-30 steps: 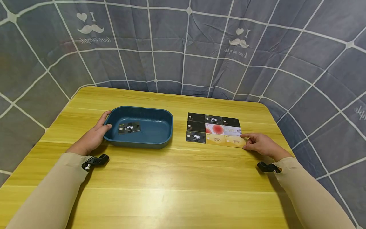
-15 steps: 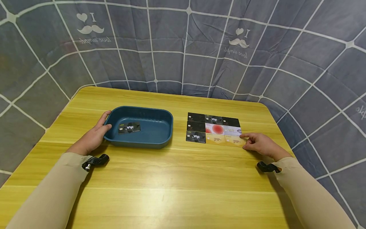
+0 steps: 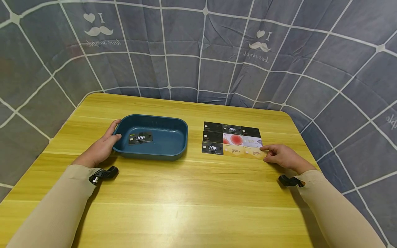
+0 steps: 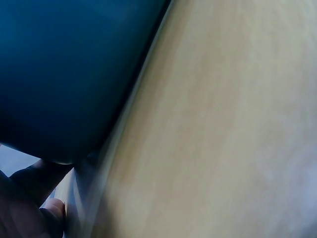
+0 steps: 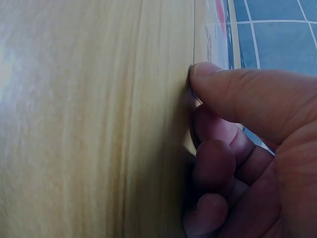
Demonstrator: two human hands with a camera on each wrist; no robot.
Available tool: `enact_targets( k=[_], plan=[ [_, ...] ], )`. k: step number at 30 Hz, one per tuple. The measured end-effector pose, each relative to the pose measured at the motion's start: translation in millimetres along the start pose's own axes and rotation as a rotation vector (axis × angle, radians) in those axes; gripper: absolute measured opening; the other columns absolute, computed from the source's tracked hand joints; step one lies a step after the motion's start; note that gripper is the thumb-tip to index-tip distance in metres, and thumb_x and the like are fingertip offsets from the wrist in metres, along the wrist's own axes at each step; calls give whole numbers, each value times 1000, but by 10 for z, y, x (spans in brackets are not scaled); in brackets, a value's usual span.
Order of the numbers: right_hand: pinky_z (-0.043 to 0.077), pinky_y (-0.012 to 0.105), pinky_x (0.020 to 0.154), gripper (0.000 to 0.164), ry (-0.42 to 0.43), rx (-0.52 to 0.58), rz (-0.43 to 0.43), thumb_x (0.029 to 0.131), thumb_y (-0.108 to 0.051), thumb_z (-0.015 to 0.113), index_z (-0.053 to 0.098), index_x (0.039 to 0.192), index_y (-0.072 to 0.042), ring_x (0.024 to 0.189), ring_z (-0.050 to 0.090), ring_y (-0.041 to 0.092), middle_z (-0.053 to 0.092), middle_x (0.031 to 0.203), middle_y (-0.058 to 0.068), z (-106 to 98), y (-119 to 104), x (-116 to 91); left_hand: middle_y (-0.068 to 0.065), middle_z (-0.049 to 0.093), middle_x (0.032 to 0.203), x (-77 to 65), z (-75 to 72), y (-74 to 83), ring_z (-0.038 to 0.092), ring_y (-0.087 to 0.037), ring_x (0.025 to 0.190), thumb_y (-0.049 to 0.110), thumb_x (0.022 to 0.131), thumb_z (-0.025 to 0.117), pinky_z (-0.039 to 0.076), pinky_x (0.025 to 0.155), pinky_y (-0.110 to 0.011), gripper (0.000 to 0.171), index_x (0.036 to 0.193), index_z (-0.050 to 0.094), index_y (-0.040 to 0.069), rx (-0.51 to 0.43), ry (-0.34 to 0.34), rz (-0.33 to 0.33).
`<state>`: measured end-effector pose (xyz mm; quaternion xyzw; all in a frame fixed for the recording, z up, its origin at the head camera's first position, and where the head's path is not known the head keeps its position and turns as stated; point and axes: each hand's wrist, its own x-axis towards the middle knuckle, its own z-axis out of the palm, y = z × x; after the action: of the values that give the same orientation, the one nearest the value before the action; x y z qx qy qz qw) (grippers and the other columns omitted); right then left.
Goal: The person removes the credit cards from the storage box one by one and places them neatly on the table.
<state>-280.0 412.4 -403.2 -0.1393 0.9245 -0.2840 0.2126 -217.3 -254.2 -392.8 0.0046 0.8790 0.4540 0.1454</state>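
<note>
My left hand (image 3: 100, 146) holds the left end of a dark blue plastic tub (image 3: 164, 139), its thumb at the rim. In the left wrist view the tub (image 4: 64, 74) fills the upper left. A black Vip card (image 3: 140, 138) lies inside it. My right hand (image 3: 283, 157) has thumb and index finger at the right end of a yellow card (image 3: 252, 152), pinching it across its short side. In the right wrist view the right hand (image 5: 237, 144) shows its thumb at the card's edge, other fingers curled. This card is the near right corner of a block of cards laid edge to edge.
The block also has another yellow card (image 3: 234, 151), a red-and-white card (image 3: 233, 139), a pale card (image 3: 252, 141) and several black cards, one a Vip card (image 3: 212, 148). They lie on a wooden table (image 3: 173, 203). A grey checked cloth (image 3: 183, 38) hangs behind it.
</note>
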Motion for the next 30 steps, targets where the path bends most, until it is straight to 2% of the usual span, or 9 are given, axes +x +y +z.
enact_targets(
  k=[8,30],
  plan=[
    [39,25,61,52,-4,4,5,97,-18,76,62,142,2,70,50,13,61,86,3,-8,-22,-9,-13,-26,174,1,4,9,-19,-53,158,36,115,20,-5,121,-80,65,168,-18,31,-29,-7,-2],
    [39,25,60,49,-6,4,40,98,-18,75,63,141,0,71,50,14,61,87,3,-35,-30,-16,-14,-26,174,-13,-10,24,-19,-53,158,36,116,19,-5,120,-81,64,168,-18,31,-36,-11,-1]
  ],
)
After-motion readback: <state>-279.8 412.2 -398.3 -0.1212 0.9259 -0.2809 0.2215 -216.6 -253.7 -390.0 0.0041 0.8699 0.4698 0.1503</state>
